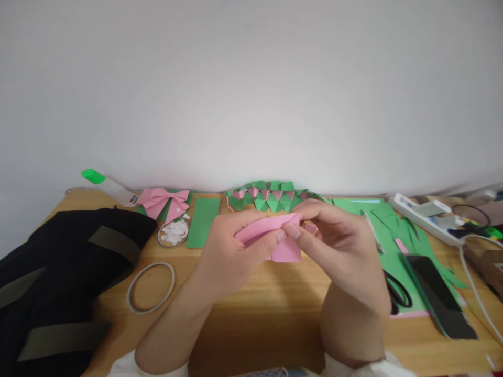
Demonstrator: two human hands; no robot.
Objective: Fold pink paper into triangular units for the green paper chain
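A piece of pink paper [286, 250], partly folded over, is held up above the wooden table between both hands. My left hand [236, 246] grips its left side, with the thumb pressed on the front near the fold. At the paper's upper right corner, my right hand [334, 235] pinches it between thumb and fingers. Behind the hands stands a row of folded green and pink paper pieces [271, 196]. Part of another pink piece [312, 229] shows behind my right fingers.
On the left lie a black cloth [70, 251], a tape roll [131, 303], a dish of white scraps [173, 232], a pink paper bow [165, 201], a glue bottle [113, 189] and a green strip [203, 222]. To the right are scissors [398, 290], a phone [440, 296], green sheets [412, 277] and a power strip [426, 219].
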